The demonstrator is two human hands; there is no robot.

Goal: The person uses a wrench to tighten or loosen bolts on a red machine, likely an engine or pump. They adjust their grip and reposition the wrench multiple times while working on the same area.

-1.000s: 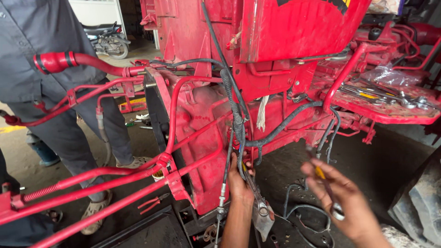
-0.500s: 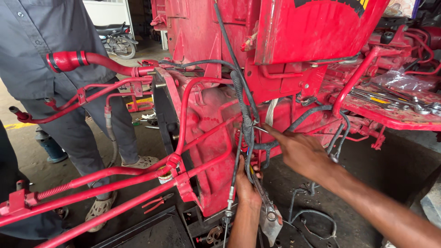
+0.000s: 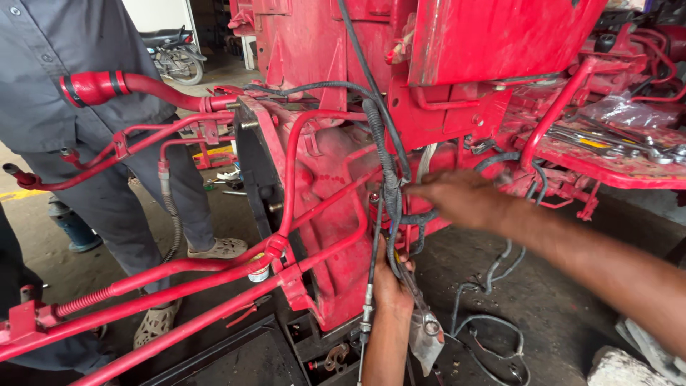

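Gripping black cables (image 3: pixel 391 187), right hand (image 3: pixel 457 199) has moved leftward.

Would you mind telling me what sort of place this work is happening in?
Most likely a vehicle repair workshop: a stripped red machine body with exposed cables, spanners laid out on a red panel, and a parked motorcycle behind.

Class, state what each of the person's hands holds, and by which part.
Left hand grips the black cable bundle at its lower run; right hand reaches into the same bundle higher up, grip unclear.

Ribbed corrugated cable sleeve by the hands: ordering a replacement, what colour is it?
Black; the ribbed corrugated cable sleeve shows best in the head view.
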